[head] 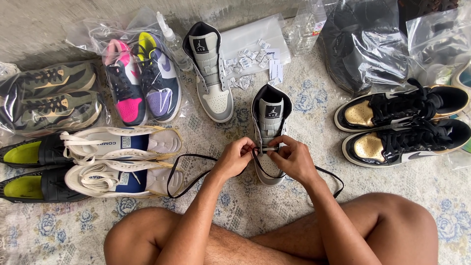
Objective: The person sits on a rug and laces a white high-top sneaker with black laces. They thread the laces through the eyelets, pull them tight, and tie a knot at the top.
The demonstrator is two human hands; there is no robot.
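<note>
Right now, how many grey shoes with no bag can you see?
2. One grey shoe lies at top centre by the spray bottle. The other grey shoe is in the middle, where the left hand and right hand hold its black lace.

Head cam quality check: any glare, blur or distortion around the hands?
Head view: soft even light; hands and grey high-top shoe sharp; glare on the plastic bags and gold-toed black shoes; wide-angle smear blurs the top-left floor.

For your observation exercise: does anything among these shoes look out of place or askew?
The grey shoe pair is split: one stands apart, unlaced, while both hands lace the other. Small white packets lie scattered on a plastic bag.
</note>
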